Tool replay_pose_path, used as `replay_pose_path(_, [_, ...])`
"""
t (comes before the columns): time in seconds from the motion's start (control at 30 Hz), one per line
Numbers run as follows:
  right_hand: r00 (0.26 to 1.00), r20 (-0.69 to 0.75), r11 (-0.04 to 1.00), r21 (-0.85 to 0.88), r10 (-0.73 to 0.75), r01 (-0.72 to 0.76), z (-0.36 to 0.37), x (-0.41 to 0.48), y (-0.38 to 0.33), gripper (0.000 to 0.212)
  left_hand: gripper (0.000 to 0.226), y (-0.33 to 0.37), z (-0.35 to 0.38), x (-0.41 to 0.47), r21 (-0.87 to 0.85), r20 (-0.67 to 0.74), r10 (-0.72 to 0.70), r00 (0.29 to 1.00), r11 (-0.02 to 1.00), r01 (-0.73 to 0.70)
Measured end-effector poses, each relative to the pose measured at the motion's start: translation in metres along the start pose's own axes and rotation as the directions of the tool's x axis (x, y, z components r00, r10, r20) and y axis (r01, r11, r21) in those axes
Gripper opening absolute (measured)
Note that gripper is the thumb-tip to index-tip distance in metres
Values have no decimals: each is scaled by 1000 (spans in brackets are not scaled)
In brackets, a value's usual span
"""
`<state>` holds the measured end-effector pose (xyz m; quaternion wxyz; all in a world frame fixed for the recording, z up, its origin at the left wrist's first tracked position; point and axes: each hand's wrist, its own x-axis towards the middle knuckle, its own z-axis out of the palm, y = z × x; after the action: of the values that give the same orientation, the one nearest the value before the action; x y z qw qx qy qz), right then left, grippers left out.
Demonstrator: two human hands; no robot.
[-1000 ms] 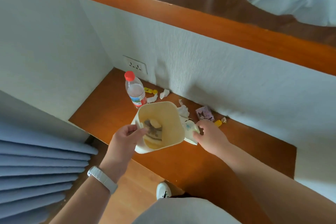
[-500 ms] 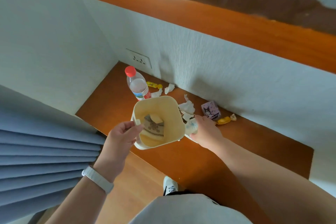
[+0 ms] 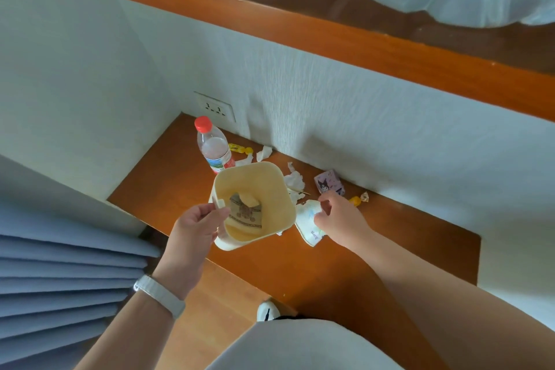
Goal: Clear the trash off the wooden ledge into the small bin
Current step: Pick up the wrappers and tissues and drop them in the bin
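Pinching the top edge of the white wrapper point(image 3: 309, 224), your right fingers point(image 3: 326, 208) are curled narrow around it, and its lower end seems to trail on the wooden ledge point(image 3: 390, 237), just beside the small bin point(image 3: 271, 189). Your left hand point(image 3: 195, 228) grips the bin's near rim, thumb over the lip. It holds the bin at the ledge's front edge with brown paper already inside.

Behind the bin, tissue scraps point(image 3: 294, 180), a purple box point(image 3: 329, 185) and a yellow candy point(image 3: 357, 200) lie along the back edge. A bottle point(image 3: 214, 150) stands toward the back left corner.

The wrapper looks limp. If you swing it low it could snag the rim and drop past the front edge to the floor. The one-handed rim hold could also let the bin tip if you knock it.

Half a second ago your right hand sat tight against the bin with the wrapper mostly hidden. Now it has drawn away and the wrapper is in plain sight.
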<state>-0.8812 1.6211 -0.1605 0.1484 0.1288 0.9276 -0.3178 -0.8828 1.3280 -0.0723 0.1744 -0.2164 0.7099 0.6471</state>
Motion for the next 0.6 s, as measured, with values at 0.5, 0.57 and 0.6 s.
replay_pose_path(0.5, [950,-312,880,444,-24,168,-69,-51,-76,28,19,-3,6,-9,70,32,52,998,996,-54])
replay_pose_path(0.57, [964,-261,906,392,-59,162,-62,-53,-83,29,20,-2,7,-10,77,35,57,998,995,-60])
replay_pose_path(0.6, [968,-243,923,354,-66,152,-57,-53,-85,31,21,-1,7,-11,79,37,60,998,995,-62])
